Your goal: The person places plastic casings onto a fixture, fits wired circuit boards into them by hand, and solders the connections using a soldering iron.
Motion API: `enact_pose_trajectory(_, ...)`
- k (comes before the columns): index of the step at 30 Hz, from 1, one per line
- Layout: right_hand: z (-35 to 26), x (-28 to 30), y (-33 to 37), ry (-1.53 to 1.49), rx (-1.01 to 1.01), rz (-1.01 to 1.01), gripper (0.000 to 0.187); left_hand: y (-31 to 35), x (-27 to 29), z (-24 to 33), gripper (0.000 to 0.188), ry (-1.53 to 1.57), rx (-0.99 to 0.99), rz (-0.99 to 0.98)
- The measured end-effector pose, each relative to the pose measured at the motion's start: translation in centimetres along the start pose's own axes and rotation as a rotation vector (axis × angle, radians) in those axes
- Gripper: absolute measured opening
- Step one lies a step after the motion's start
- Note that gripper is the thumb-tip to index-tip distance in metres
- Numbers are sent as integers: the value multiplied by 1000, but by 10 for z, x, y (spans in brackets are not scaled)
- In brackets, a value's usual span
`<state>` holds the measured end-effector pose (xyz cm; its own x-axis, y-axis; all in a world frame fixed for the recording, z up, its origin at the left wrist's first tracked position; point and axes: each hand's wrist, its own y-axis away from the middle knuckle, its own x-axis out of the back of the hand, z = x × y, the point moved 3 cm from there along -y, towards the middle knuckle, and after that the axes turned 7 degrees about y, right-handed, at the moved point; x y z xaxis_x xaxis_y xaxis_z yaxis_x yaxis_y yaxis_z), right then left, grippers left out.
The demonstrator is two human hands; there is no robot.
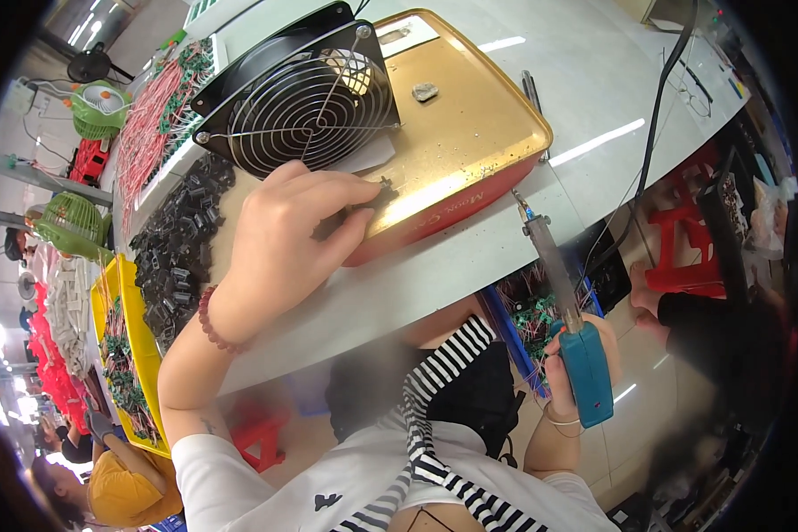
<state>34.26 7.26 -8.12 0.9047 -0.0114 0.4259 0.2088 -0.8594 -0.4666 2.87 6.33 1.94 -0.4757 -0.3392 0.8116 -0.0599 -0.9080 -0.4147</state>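
My left hand [279, 230] is over the near edge of a gold-topped red tin [461, 124], fingers bent into a pinch. A small black part [386, 184] shows at its fingertips; its exact kind is too small to make out. My right hand [598, 355] is wrapped round the teal handle of a soldering iron [554, 270]. The iron points up and away, its tip close to the tin's front right corner but apart from it. A grey lump [425, 92] and scattered bits lie on the tin's top.
A black fan [315, 115] with a wire guard stands at the tin's left. Black parts [182, 239] are heaped left of my arm, beside a yellow bin [142, 390] of wired boards. A black cable [656, 115] crosses the right. A person in yellow [129, 483] sits lower left.
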Motion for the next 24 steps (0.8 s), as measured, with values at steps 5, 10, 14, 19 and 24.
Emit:
enact_pose_trajectory(5,-2,-3,1,5,-33,8,27,4,-1,-5,21,35,-78,25)
enact_pose_trajectory(10,-5,-7,1,44,-25,68,30,9,3,0,17,-6,-79,31)
enact_pose_trajectory(14,23,1,22,-30,-38,66,35,31,30,9,10,-45,-280,189)
enact_pose_trajectory(19,21,-8,23,-201,-170,171,43,36,97,-96,21,309,259,421)
enact_pose_trajectory(24,26,-1,24,-301,-75,-39,49,33,141,-253,34,-279,338,391)
